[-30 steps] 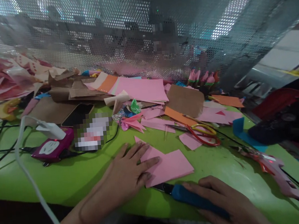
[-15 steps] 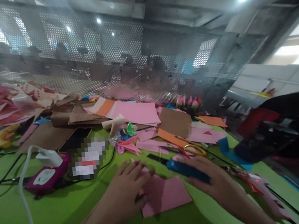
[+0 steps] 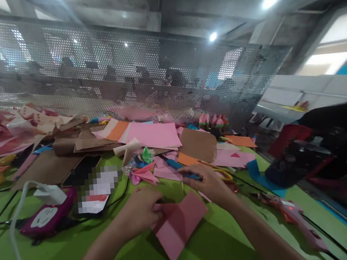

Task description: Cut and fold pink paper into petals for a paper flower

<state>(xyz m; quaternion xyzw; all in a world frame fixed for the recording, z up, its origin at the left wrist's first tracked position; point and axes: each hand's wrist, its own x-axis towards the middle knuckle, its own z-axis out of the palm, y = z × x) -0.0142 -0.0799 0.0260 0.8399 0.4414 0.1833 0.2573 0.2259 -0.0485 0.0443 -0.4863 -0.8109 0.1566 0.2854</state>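
Note:
My left hand (image 3: 140,214) is closed with its fingers pinching the left edge of a folded pink paper (image 3: 182,226), which is tilted up off the green table. My right hand (image 3: 207,181) grips a blue utility knife (image 3: 176,165) over the paper scraps beyond the folded sheet. The knife's dark blade end points away to the left. Below the knife lie pink paper pieces (image 3: 166,172) and an orange strip (image 3: 187,159). Scissors with yellow and red handles (image 3: 226,174) are just right of my right hand, partly hidden by it.
A purple power strip (image 3: 59,208) with a white charger (image 3: 50,194), a phone (image 3: 84,168) and cables lie left. A pink glue gun (image 3: 301,224) rests right. Stacked pink paper (image 3: 155,133) and brown card (image 3: 198,144) are farther back, before a perforated metal screen (image 3: 120,74).
My right hand has carried the utility knife forward and left, over the scraps. My left hand has gone from lying spread on the pink paper to pinching and lifting it.

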